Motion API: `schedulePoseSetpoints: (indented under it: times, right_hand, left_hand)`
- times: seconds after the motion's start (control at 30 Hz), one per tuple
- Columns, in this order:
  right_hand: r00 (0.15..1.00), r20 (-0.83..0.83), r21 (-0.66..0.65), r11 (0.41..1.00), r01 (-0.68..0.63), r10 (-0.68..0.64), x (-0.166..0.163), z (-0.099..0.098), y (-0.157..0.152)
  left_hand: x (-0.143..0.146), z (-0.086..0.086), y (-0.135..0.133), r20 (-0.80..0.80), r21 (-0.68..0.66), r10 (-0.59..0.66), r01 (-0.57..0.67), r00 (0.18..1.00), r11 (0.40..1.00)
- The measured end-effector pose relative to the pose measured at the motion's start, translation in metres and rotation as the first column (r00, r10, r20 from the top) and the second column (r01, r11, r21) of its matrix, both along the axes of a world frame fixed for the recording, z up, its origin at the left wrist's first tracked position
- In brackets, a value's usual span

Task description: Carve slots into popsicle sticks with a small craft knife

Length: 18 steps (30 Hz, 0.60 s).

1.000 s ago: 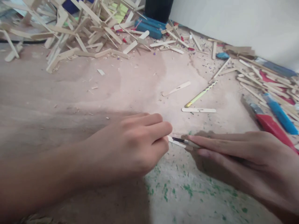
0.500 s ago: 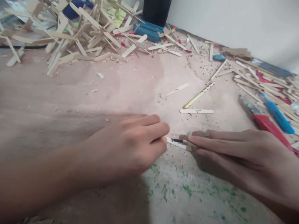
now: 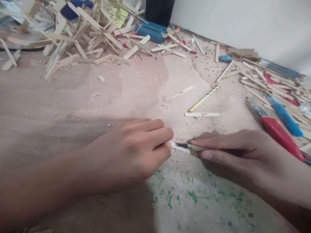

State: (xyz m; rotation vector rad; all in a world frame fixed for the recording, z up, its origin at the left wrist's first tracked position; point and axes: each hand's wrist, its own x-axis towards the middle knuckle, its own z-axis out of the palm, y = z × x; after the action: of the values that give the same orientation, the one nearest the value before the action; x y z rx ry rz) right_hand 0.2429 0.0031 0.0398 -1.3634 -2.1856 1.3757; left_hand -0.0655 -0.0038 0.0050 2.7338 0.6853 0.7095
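My left hand [image 3: 141, 147] is closed on one end of a pale wooden craft stick [image 3: 184, 150], pressing it on the tabletop. Its fingertips and that end of the stick are hidden from me. In my right hand [image 3: 245, 157] a slim craft knife [image 3: 195, 147] is pinched between thumb and fingers. The knife's dark tip points left and rests on or just over the stick, close to the left fingers. Beyond the hands lie two more craft sticks, one level [image 3: 202, 114] and one slanted [image 3: 179, 93], each with a small mark or notch mid-length. A patterned pencil [image 3: 204, 98] touches or nearly touches the level one.
A tangled structure of joined craft sticks [image 3: 80, 35] spreads over the back left. Behind it stand a blue block [image 3: 150, 31] and a black container [image 3: 159, 13]. At right are a red-handled utility knife [image 3: 282, 136], a blue tool [image 3: 285, 115] and loose sticks. Green paint flecks the near tabletop.
My right hand has shifted slightly and its thumb now shows along the knife handle. The knife tip stays at the stick. The whole view has drifted a little.
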Motion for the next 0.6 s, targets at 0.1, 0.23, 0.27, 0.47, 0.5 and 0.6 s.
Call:
schedulePoseSetpoints:
  times: [0.1,0.23,0.27,0.47,0.5,0.6]
  right_hand:
    - [0.997,0.009,0.205,0.976,-0.078,0.078,-0.003,0.000,-0.004]
    - [0.996,-0.022,0.240,0.968,-0.078,0.086,-0.008,0.000,-0.010]
    - [0.998,-0.031,0.201,0.978,-0.052,0.059,-0.009,0.001,-0.011]
    - [0.999,-0.024,-0.184,0.982,0.044,-0.049,-0.011,0.006,-0.008]
    - [0.998,-0.021,-0.212,0.976,0.047,-0.053,-0.011,0.007,-0.007]
    - [0.999,-0.032,-0.214,0.976,0.031,-0.039,-0.011,0.009,-0.005]
  left_hand:
    - [0.000,0.000,-0.001,-0.026,-0.007,0.000,0.000,1.000,1.000]
    - [0.001,-0.001,-0.002,-0.042,0.012,0.029,-0.028,0.999,1.000]
    - [0.001,-0.001,-0.001,-0.038,0.014,0.028,-0.028,0.999,1.000]
    - [0.000,0.003,-0.001,-0.037,0.004,0.018,-0.018,0.999,1.000]
    - [0.000,0.003,-0.001,-0.036,0.008,0.021,-0.020,0.999,1.000]
    - [0.002,0.003,-0.001,-0.036,0.016,0.013,-0.013,0.999,1.000]
